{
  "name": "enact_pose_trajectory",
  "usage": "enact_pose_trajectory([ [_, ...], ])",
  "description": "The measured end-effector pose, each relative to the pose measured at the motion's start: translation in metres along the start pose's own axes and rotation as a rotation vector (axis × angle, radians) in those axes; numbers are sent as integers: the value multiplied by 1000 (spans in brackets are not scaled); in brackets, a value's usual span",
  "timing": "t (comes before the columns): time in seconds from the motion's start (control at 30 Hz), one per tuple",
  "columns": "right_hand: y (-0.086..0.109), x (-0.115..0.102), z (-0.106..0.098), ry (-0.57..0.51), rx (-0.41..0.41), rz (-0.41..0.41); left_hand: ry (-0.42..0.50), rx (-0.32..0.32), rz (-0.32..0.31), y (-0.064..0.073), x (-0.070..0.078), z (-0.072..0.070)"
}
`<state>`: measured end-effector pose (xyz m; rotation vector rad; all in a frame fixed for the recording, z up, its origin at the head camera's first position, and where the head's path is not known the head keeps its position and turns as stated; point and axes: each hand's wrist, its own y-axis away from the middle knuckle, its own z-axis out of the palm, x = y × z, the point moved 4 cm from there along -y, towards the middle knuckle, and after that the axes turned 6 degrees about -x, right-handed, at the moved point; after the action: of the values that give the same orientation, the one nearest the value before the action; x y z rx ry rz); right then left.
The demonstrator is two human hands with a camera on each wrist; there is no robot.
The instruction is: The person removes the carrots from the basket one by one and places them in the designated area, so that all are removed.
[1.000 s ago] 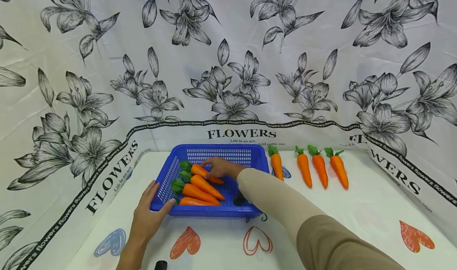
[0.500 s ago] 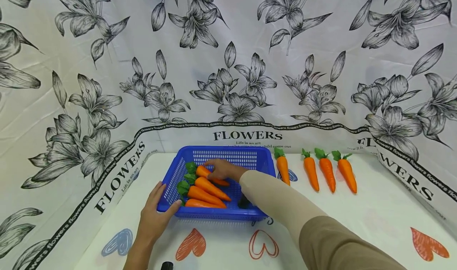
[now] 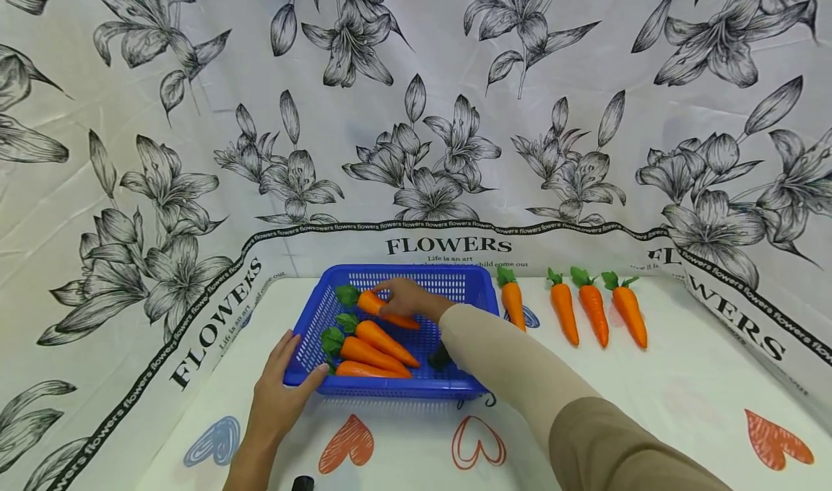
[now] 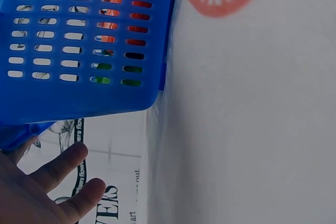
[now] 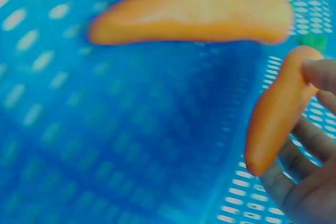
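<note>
A blue plastic basket [image 3: 403, 385] with slotted walls holds several orange carrots with green tops. My right hand [image 3: 408, 297] pinches the rearmost carrot [image 3: 370, 302] between thumb and fingers, inside the basket. The right wrist view shows this held carrot [image 5: 278, 108] tilted, apart from another carrot [image 5: 194, 11] on the basket floor. Three carrots, the middle one [image 3: 380, 351] among them, lie side by side at the basket's left. My left hand [image 3: 279, 393] rests at the basket's front left corner with its fingers extended; in the left wrist view its fingers [image 4: 63, 166] look spread below the rim.
Right of the basket, several carrots [image 3: 564, 310] lie in a row on the white table cover [image 3: 682, 404]. A dark object [image 3: 439, 357] sits near the right forearm in the basket. Another black object [image 3: 302, 483] is at the front edge. A flower-printed cloth [image 3: 442, 188] hangs behind.
My right hand has raised the rearmost carrot slightly, and the gap between it and the other carrots has widened. The left hand stays at the basket corner. The head view has shifted slightly.
</note>
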<state>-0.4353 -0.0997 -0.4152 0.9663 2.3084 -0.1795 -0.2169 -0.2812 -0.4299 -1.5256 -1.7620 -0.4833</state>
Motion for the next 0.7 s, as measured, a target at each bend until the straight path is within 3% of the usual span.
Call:
enact_pose_trajectory([
  [0.23,9,-3,-19,-187,51,-9,-6,-11,-7,-1,0,0],
  [0.7,37,-27,-46,-383,188,-129,-7,0,4,-1,-1,-1],
])
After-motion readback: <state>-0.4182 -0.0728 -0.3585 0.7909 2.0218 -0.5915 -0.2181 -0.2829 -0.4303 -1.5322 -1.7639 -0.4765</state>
